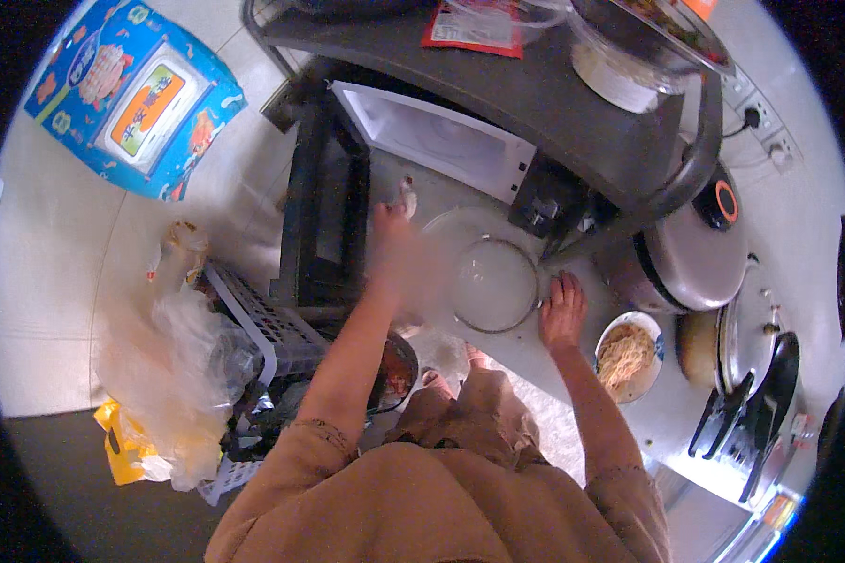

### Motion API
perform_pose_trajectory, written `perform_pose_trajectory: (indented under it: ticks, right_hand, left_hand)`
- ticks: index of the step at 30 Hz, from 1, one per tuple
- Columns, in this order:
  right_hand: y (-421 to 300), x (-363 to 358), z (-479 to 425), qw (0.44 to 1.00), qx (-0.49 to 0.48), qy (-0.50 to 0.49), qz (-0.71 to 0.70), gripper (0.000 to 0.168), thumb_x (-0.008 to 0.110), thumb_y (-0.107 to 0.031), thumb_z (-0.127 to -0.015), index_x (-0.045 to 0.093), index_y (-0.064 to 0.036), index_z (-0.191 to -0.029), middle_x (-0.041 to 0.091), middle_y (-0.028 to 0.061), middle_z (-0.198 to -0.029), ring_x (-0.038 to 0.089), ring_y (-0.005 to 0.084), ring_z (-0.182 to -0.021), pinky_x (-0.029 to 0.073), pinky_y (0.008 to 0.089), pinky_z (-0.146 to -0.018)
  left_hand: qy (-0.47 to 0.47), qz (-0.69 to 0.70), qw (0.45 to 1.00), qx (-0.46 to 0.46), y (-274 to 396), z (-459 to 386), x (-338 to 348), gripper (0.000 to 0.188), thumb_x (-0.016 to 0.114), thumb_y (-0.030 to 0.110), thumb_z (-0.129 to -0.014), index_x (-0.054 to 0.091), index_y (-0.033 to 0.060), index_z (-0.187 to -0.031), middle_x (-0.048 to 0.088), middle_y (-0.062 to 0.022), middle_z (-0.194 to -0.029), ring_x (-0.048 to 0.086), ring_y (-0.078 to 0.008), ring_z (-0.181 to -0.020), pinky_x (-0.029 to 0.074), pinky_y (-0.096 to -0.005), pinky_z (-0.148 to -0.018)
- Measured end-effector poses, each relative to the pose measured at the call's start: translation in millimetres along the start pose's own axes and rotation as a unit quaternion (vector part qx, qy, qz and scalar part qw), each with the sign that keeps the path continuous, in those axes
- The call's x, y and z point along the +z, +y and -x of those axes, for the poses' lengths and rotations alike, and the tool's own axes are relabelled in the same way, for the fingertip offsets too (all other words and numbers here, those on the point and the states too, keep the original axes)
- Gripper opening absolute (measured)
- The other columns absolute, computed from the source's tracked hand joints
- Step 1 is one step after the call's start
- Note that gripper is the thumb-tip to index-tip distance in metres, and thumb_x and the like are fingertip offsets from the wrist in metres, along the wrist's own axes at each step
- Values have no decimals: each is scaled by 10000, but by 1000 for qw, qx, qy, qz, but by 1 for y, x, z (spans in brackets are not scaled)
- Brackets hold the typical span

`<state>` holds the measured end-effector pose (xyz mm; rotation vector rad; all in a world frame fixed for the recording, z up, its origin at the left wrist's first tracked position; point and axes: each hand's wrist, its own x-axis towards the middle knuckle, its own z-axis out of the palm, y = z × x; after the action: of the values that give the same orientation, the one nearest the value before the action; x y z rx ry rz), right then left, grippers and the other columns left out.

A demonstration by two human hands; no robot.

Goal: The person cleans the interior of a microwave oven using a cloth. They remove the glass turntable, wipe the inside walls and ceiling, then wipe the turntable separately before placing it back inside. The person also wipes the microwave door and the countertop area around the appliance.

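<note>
My left hand (393,219) reaches out in front of the open microwave (443,137), its fingers at a small crumpled whitish piece (408,198), perhaps a tissue or wipe. A pale blur covers the area beside that wrist. My right hand (563,310) rests on the grey counter with the fingers stretched forward, next to a thin roller ring (535,271). The ring lies on the counter and seems to overlap a clear round glass plate (458,211). The microwave door (327,204) stands swung out to the left of my left hand.
A dark shelf (465,77) overhangs the microwave. On the right are a bowl of noodles (627,355), a rice cooker (697,246) and a lidded pot (743,338) with black handles. A plastic basket (271,338) and bags (183,394) stand at left; a blue wipes pack (204,91) lies beyond.
</note>
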<state>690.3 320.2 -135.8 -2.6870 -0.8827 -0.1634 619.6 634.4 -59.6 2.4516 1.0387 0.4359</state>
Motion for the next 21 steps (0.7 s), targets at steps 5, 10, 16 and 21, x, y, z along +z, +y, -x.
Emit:
perform_pose_trajectory:
  ticks: [5,10,16,21]
  right_hand:
    - [-3,0,0,1000,0,1,10,473,554,-186,-777,437,-72,-1222,389,108,-1313,314,292,-1255,255,439,-1036]
    - [1,0,1,999,-3,2,34,472,550,-192,-784,437,-81,-1228,389,99,-1310,313,278,-1257,255,431,-1042]
    - [-2,-1,0,1000,-1,8,13,466,554,-180,-774,456,-92,-1221,408,89,-1286,320,271,-1250,266,432,-1032]
    - [0,1,0,1000,7,11,14,457,545,-172,-774,462,-100,-1218,410,81,-1285,331,272,-1241,265,429,-1031]
  left_hand:
    - [26,-119,992,21,-20,26,-3,393,620,83,-719,524,69,-1100,441,-210,-1160,480,-372,-984,429,-451,-822]
    - [-88,-126,980,128,7,69,3,368,611,196,-765,519,66,-1096,552,-158,-1022,534,-338,-954,447,-439,-793]
    - [-188,-130,969,92,2,88,44,328,596,242,-785,535,51,-1045,588,-150,-997,571,-329,-945,469,-430,-777]
    - [-168,-74,980,69,-8,82,56,238,572,206,-821,539,51,-998,614,-149,-859,629,-281,-709,504,-398,-623]
